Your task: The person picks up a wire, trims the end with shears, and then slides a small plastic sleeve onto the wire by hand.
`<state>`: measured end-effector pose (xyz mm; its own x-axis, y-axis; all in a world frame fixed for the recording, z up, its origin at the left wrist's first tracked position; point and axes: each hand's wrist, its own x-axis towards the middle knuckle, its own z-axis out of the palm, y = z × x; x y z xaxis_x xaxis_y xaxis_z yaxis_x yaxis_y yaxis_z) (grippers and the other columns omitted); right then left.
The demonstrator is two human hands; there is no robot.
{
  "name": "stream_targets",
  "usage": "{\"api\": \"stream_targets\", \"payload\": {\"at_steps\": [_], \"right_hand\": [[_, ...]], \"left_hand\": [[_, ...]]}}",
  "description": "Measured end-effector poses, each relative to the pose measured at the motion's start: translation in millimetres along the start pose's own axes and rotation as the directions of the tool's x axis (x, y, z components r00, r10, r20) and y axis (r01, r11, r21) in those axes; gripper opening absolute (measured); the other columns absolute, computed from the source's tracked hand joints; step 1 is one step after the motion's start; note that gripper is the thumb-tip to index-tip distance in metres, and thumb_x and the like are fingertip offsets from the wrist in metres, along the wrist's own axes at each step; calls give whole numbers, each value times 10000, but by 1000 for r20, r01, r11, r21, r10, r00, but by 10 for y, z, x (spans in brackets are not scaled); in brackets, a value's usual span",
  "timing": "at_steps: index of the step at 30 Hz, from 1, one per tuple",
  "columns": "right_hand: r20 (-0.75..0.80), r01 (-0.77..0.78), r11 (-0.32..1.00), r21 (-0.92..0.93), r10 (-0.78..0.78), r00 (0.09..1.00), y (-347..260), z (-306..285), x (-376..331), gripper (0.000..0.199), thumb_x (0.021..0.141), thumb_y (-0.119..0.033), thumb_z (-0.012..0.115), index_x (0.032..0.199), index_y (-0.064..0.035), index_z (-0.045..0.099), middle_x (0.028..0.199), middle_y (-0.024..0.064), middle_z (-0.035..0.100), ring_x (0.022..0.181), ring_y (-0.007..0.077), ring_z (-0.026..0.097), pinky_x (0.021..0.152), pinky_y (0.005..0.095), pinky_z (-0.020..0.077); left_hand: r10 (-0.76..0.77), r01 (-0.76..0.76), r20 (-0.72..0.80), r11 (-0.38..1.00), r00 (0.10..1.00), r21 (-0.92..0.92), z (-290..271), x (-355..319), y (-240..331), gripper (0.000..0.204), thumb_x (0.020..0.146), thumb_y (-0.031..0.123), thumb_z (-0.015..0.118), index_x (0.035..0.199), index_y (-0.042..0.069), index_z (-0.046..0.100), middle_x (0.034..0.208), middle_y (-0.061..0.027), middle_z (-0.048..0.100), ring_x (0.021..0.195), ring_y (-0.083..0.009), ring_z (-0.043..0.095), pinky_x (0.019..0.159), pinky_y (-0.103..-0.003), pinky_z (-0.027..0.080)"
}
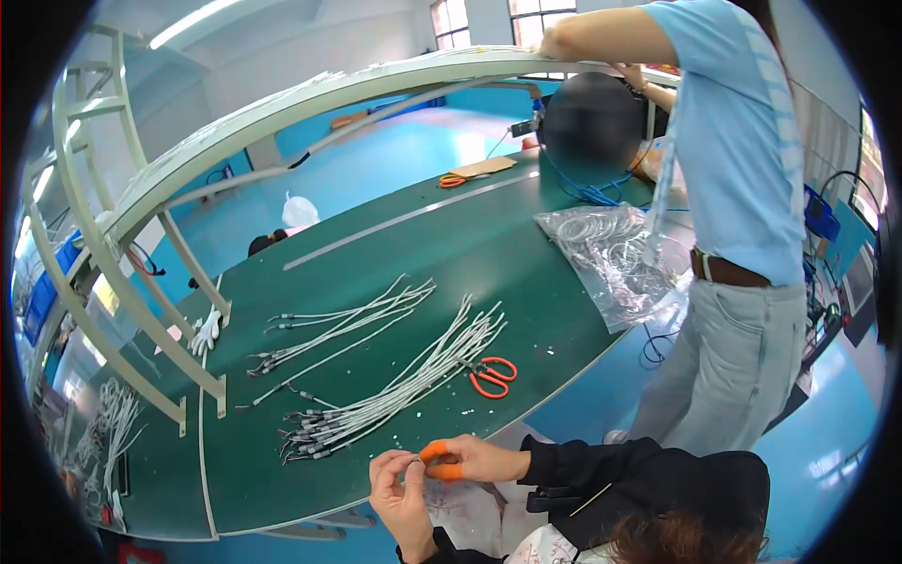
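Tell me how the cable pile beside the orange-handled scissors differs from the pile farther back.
The nearer white cable pile holds many more cables than the farther white cable pile. The nearer pile is densely stacked; the farther pile lies looser, with green tabletop showing between strands. Both have grey-sleeved ends pointing left.

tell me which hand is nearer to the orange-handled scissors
Right. The right hand is almost straight below the scissors in the picture, with a gap between; the left hand is lower and further left, so farther from them.
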<state>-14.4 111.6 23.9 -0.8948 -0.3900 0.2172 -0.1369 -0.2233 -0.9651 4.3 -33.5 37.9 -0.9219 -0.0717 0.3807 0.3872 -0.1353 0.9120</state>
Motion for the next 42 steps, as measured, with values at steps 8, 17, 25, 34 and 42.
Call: {"api": "stream_targets", "payload": {"at_steps": [8,17,25,34,42], "right_hand": [[17,-42,999,-6,43,999,-265,126,123,194,916,-144,592,1038,7,591,785,21,598,602,62,561,545,210,451],[-210,1,1000,3,-1,978,-654,9,185,127,915,-145,600,981,-37,610,807,20,640,574,57,563,476,188,399],[-261,-23,998,-52,8,965,-622,-22,66,123,912,-100,599,979,3,609,766,39,632,551,73,565,475,189,403],[-241,-69,993,-99,43,970,-580,0,24,124,886,-62,624,969,28,603,779,48,630,578,76,562,508,190,431],[-175,96,910,-403,-179,968,-354,-107,86,128,870,10,603,994,41,600,826,58,621,644,99,602,580,219,487]], "left_hand": [[-123,154,103,909,987,-387,-35,229,8,158,873,-23,555,1024,-26,596,1095,-100,566,962,-152,558,856,-284,457],[-66,81,72,971,995,-224,-116,308,310,459,799,-12,626,1233,-45,482,1168,-120,552,1076,-210,542,997,-339,386],[131,-120,144,990,981,-79,83,474,312,427,758,47,720,1153,-2,567,1103,-91,603,1025,-179,548,924,-303,407],[158,-161,104,987,982,16,95,454,268,308,766,52,714,1052,5,611,1053,-82,609,979,-179,558,890,-300,425],[62,-60,116,998,991,-24,82,393,153,249,757,15,697,998,15,630,994,-81,624,933,-178,563,848,-295,441]]}}
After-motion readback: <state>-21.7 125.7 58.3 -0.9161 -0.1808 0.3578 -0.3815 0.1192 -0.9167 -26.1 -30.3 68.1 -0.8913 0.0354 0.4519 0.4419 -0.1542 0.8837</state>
